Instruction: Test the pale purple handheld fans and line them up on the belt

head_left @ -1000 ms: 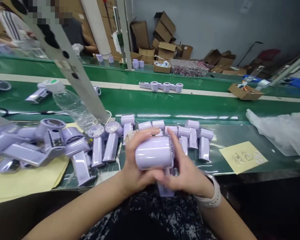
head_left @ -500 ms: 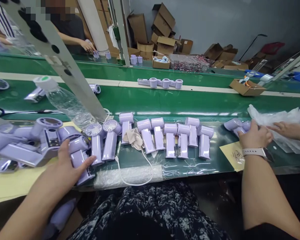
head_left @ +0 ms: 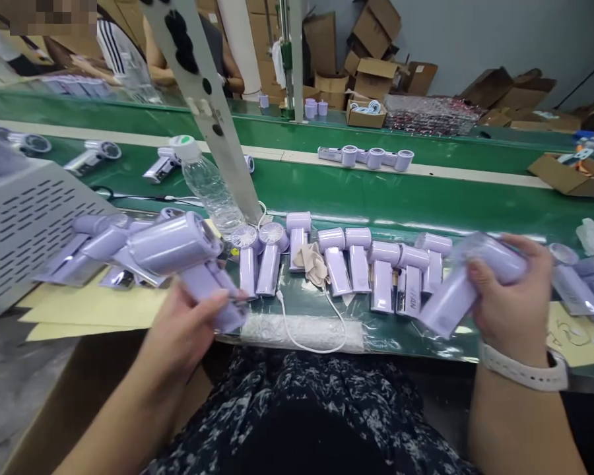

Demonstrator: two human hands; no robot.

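Note:
A purple handheld fan (head_left: 173,245) is raised in my left hand (head_left: 185,323), its round head above the fingers and its handle in my grip. My right hand (head_left: 512,300), with a white watch strap on the wrist, holds another purple fan (head_left: 450,297) tilted over the bench, slightly blurred. Between the hands several purple fans (head_left: 382,280) lie side by side on the green bench. A beige cloth (head_left: 311,264) and a white cable (head_left: 297,343) lie among them. More fans (head_left: 103,244) are heaped at the left, and others (head_left: 577,284) lie at the right.
A clear bottle (head_left: 210,185) stands by a slanted metal post (head_left: 222,132). A grey perforated box (head_left: 34,218) is at the left. Three fans (head_left: 375,158) lie on the conveyor line beyond. Across it, people sit at the upper left; an open carton (head_left: 574,173) is at the right.
Both hands have lifted fans off the bench. My right hand has come back from the right side with one. The view has turned left, bringing the grey box into sight.

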